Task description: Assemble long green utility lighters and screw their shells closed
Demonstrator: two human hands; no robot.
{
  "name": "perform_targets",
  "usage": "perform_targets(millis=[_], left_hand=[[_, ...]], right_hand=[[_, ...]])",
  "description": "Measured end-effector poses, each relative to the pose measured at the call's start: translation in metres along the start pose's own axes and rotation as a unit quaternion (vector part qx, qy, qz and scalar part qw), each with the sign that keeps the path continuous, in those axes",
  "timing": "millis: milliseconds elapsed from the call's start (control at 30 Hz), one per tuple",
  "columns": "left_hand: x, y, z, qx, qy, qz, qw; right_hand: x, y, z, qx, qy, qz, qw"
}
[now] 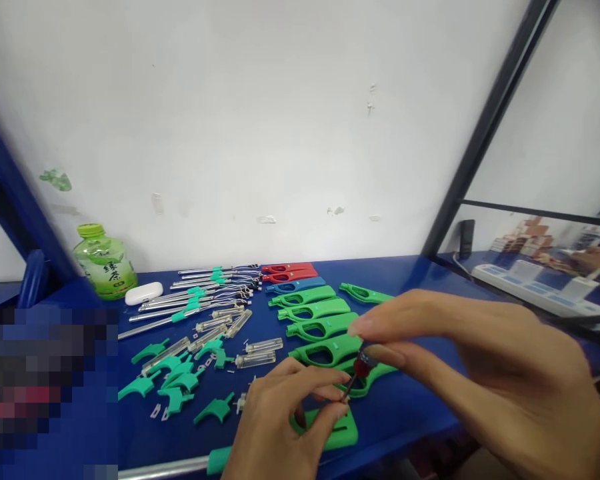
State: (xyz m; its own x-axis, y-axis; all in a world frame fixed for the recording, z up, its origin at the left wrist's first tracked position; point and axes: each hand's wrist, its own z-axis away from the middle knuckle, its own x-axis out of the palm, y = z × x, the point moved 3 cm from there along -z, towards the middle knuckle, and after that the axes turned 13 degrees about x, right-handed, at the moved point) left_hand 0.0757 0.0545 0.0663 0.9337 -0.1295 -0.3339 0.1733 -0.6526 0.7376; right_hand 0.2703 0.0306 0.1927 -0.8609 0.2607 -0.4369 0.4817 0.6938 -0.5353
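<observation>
Casing [347, 437], green, is at the near edge of the blue table [405, 440], partly under the L hand [285, 413], which grasps it w/ fingers curled over and thumb close to the driver tip. R hand [510, 367] pinches a small driver [364, 365] by its red/blue handle, thumb vs. index finger; shaft slants down to the L fingertips. Step in hand is prob. screwdriving on the casing; can't tell if a screw is at the tip, b/c the fingers hide it. Next move prob. calls for the tip kept seated, shaft lined up, a slow twist from R thumb & finger, casing pinned by L. Slip risk looks real, since L fingertips are right beside the tip. A metal tube [163, 472] w/ green collar runs up to the L wrist; can't tell if it joins the casing. More shells [333, 308] lie beyond; triggers [217, 408], clear tanks [256, 359] & wired rods [155, 308] are off to the L.
</observation>
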Motion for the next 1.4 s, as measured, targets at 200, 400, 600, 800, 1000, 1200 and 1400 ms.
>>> perform_targets(millis=[200,400,600,800,1000,1200,1400], left_hand=[[0.011,-0.003,0.007,0.078,-0.041,-0.058,0.994],[0.023,-0.011,0.013,0.151,-0.087,-0.136,0.975],[0.025,-0.016,0.018,0.176,-0.112,-0.201,0.957],[0.026,-0.014,0.019,0.18,-0.126,-0.223,0.95],[0.02,-0.017,0.022,0.16,-0.168,-0.252,0.94],[0.02,-0.022,0.022,0.124,-0.225,-0.252,0.933],[0.019,-0.018,0.021,0.094,-0.248,-0.244,0.933]], right_hand=[[-0.001,-0.002,0.001,-0.011,-0.073,0.023,0.997],[0.001,-0.003,0.0,-0.02,-0.117,0.048,0.992],[0.001,0.001,0.0,-0.014,-0.15,0.064,0.986],[0.001,0.006,0.002,0.044,-0.169,0.052,0.983],[0.001,0.01,-0.001,0.104,-0.192,0.047,0.975],[0.003,0.012,-0.006,0.084,-0.195,0.069,0.975],[0.005,0.019,-0.007,0.084,-0.201,0.093,0.972]])
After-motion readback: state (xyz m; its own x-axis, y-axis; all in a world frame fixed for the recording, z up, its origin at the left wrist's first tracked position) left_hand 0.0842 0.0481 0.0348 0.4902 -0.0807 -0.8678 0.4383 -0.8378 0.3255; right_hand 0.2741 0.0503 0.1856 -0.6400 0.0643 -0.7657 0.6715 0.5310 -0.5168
